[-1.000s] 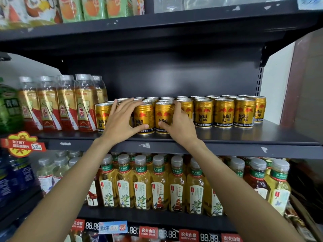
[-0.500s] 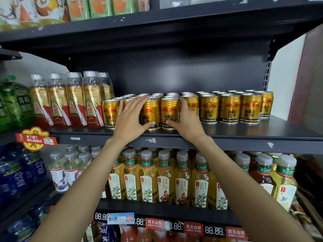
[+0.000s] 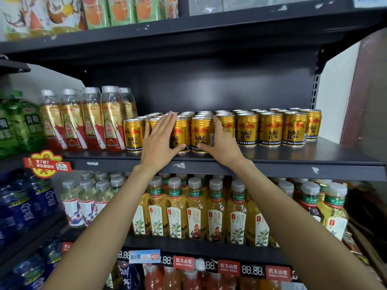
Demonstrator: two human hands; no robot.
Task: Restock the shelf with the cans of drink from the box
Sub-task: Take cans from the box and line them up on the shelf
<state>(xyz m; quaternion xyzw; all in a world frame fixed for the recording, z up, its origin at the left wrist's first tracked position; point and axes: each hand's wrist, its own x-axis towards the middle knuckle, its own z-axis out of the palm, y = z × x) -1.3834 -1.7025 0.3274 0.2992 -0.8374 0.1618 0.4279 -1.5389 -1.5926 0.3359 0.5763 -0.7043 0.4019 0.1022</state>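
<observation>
— Head view: where did the gold cans (image 3: 270, 129) stand?
— Upright in rows on the dark shelf (image 3: 272, 152).
— And the hands?
— Left hand (image 3: 160, 141), fingers together, flat against two; right hand (image 3: 222, 144) cupped one, not clamped.

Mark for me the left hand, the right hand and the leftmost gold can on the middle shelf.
left hand (image 3: 160, 141), head view, on the back of the hand.
right hand (image 3: 224, 146), head view, on the back of the hand.
leftmost gold can (image 3: 134, 135), head view, on its front label.
</observation>
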